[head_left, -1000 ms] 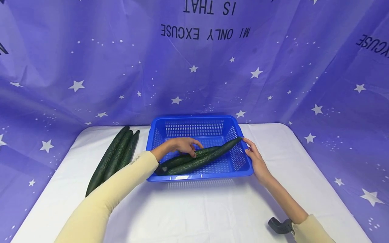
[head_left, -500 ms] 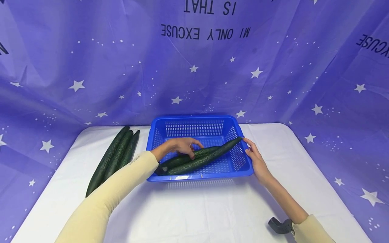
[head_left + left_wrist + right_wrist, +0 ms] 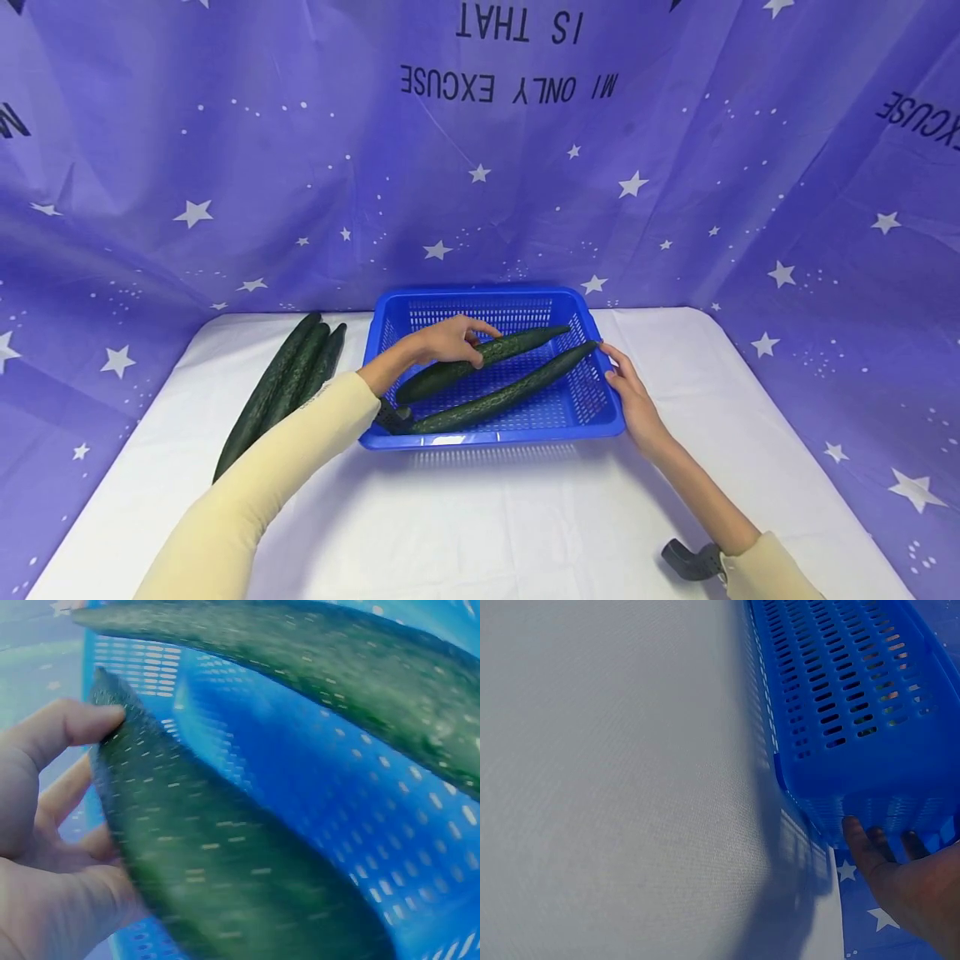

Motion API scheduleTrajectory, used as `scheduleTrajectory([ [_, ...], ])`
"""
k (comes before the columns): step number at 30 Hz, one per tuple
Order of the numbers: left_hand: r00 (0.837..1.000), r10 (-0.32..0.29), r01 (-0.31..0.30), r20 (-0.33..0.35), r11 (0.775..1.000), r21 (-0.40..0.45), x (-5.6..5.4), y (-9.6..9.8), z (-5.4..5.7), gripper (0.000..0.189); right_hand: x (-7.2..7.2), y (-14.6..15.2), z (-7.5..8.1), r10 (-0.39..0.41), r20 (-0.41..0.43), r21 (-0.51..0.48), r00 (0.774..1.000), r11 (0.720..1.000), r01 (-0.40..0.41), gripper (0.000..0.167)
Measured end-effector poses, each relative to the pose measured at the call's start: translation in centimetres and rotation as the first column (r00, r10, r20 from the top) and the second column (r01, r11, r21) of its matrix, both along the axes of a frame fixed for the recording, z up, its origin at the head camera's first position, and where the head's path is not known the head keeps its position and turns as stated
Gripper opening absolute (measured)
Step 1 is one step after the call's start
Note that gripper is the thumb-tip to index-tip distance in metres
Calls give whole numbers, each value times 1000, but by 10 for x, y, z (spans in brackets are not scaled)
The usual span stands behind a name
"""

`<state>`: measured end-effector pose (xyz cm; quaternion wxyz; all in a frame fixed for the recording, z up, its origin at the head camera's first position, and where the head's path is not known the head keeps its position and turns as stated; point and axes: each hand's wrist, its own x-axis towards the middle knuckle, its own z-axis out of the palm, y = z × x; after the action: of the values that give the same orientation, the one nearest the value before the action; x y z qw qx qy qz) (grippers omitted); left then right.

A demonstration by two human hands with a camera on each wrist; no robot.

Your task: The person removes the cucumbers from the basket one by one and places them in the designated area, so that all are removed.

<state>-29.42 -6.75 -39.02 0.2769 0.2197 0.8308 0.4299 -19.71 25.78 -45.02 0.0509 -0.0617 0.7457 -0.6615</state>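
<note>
My left hand (image 3: 452, 340) grips a dark green cucumber (image 3: 517, 343) over the inside of the blue plastic basket (image 3: 491, 436). In the left wrist view, the thumb and fingers (image 3: 82, 724) of that hand lie around the held cucumber (image 3: 217, 855). A second cucumber (image 3: 510, 398) lies slantwise in the basket, its thin tip up against the right rim. My right hand (image 3: 637, 404) holds the basket by its right side. The right wrist view has the right hand (image 3: 911, 881) at the basket's slotted wall (image 3: 840, 682).
Three cucumbers (image 3: 277, 379) lie side by side at the left of the white-covered table (image 3: 465, 533), partly behind the left sleeve (image 3: 255, 492). A dark wrist device (image 3: 690, 560) sits at the right cuff. A purple star-patterned curtain (image 3: 480, 200) hangs behind.
My left hand has lifted its cucumber up and away from the one beside it, toward the basket's far side, leaving a gap between them. The right hand stays at the basket's right side.
</note>
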Motion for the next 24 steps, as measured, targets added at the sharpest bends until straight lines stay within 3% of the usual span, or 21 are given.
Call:
scheduleTrajectory([
  [7, 995, 83, -77, -59, 992, 97, 5, -11, 24, 59, 0, 1, 0, 3, 5, 3, 1000, 1000, -3, 50],
  [13, 981, 155, -140, -115, 982, 125, 12, -29, 42, 58, 0, 0, -1, -2, 1, 4, 1000, 1000, 2, 50],
  [24, 943, 280, -265, -179, 959, 102, 29, -83, 52, 57, 0, 0, -1, -5, -7, 3, 1000, 1000, 5, 49],
])
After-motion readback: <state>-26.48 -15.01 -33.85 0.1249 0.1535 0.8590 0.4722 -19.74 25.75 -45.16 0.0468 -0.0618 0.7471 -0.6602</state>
